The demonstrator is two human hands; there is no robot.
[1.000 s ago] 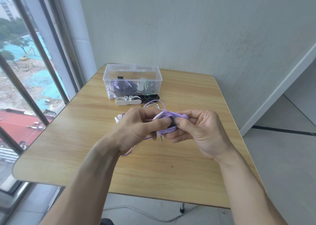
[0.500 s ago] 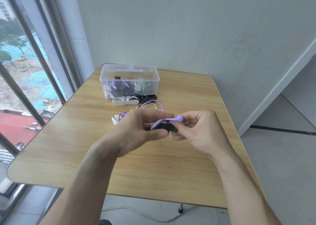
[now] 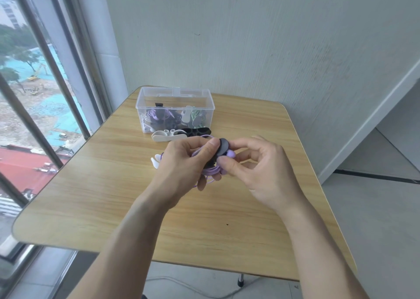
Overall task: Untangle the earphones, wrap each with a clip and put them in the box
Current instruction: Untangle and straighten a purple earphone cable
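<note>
Above the middle of the wooden table, my left hand grips a coiled bundle of purple earphones. A black clip sits over the bundle, with my left thumb on its top. My right hand pinches the clip and the bundle from the right, beside a purple earbud. The clear plastic box stands open at the table's far side and holds several wrapped earphones.
A white clip and a black clip lie in front of the box. Another white clip shows just left of my left hand. A window runs along the left edge, a wall behind the table.
The black clip has turned upward onto the purple bundle, and my left thumb now rests on it. Both hands shifted slightly toward the box.
</note>
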